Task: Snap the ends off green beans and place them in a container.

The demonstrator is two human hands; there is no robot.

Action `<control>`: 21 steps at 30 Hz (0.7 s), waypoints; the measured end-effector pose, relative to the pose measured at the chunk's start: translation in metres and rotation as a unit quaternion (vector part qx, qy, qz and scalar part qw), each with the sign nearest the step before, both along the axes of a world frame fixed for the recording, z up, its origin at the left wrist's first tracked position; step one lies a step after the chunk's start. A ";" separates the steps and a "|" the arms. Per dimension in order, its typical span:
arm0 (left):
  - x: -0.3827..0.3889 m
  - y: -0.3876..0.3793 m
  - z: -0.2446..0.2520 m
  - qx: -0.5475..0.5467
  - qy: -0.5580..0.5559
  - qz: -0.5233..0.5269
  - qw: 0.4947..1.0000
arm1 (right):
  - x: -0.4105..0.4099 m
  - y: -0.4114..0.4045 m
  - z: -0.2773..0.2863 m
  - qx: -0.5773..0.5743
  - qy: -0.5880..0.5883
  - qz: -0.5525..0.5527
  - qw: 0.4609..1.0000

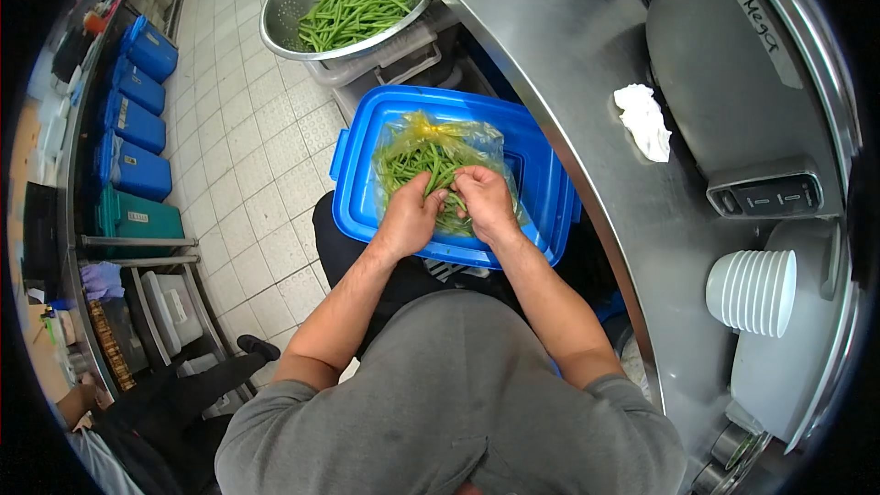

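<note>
On my lap rests a blue plastic lid point(354, 172), its raised rim facing up. A see-through plastic bag point(481, 134) with yellow at its gathered end lies on it, and many green beans point(412, 161) lie in or on the bag. My left hand point(414, 213) holds a few green beans between thumb and fingers. Close beside it, my right hand point(487, 201) pinches at a bean near their ends. The fingertips partly hide the beans they grip.
A steel colander point(280, 20) of green beans stands ahead on a plastic container point(337, 72). To my right runs a steel counter point(570, 103) with a crumpled white cloth or paper point(644, 122) and stacked white bowls point(749, 293). Blue bins point(141, 165) line the left; a person point(179, 392) is at lower left.
</note>
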State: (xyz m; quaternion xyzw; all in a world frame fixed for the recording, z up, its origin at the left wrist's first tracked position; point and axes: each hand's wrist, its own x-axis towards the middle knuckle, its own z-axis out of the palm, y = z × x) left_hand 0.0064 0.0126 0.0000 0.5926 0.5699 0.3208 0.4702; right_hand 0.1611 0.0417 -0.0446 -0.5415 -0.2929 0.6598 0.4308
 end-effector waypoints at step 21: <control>-0.014 -0.003 -0.006 -0.262 -0.322 -0.033 0.909 | 0.037 0.023 0.008 0.070 0.053 0.123 0.989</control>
